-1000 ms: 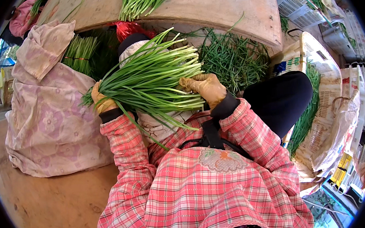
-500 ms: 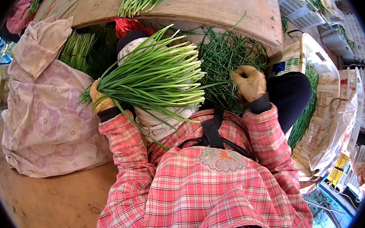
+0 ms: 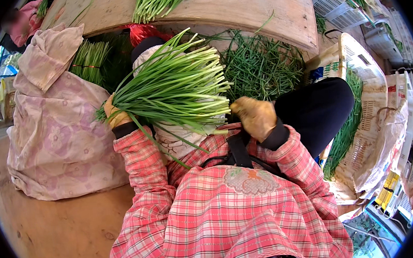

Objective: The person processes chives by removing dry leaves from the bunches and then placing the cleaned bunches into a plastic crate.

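Note:
A big fanned bunch of garlic chives lies across my lap, its green tips to the left and its pale stalk ends to the right. My left hand, in a tan glove, is wrapped round the leafy end. At the stalk ends is my right hand, gloved too, with its fingers closed and their tips close to the lowest stalks. What it pinches, if anything, is hidden. A few long leaves droop from the bunch over my plaid sleeve.
Loose dark green leaves are heaped beyond my right knee. A wooden board bears another bunch of chives. Tied chives stand behind a flowered cloth at left. White plastic crates line the right side.
My right hand has moved left and nearer to me, from over the loose leaves to the stalk ends. My left hand keeps its hold on the bunch, nearly still.

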### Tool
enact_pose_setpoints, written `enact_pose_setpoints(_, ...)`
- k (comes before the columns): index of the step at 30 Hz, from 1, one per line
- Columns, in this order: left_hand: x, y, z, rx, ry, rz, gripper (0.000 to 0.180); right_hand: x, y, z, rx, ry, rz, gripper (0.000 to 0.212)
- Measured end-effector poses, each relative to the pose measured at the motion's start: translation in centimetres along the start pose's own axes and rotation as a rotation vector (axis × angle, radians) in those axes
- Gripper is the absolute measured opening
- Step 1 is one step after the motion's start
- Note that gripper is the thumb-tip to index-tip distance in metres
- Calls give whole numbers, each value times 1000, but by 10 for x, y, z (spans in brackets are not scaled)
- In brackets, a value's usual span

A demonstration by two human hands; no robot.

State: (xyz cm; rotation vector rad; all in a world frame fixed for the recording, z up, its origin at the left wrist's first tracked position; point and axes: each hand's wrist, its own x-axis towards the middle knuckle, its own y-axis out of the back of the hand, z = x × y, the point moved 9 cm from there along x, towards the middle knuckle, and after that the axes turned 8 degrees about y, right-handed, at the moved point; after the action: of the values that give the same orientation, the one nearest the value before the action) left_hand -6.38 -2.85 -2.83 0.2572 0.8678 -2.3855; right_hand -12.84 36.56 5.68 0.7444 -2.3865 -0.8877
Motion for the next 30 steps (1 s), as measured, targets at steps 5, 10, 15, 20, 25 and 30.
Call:
enact_pose_setpoints(5,-12,-20,4,123,-45,112,23,-7,58,43,235,-227,310,15)
enact_pose_setpoints(10,-10,-19,3,47,-49,39,25,43,39,9,-89,-158,202,42)
enact_pose_setpoints(15,3,-5,2,40,-27,38,29,50,-46,49,818,-481,62,31)
enact_pose_setpoints(20,2,7,5,157,-108,119,31,33,-47,48,1026,-687,84,18)
enact_pose_setpoints(25,14,13,-9,-127,34,60,32,23,-51,62,1386,-778,277,17)
enact_pose_setpoints(30,11,7,-14,-221,130,53,31,18,-14,74,1229,-660,225,16)
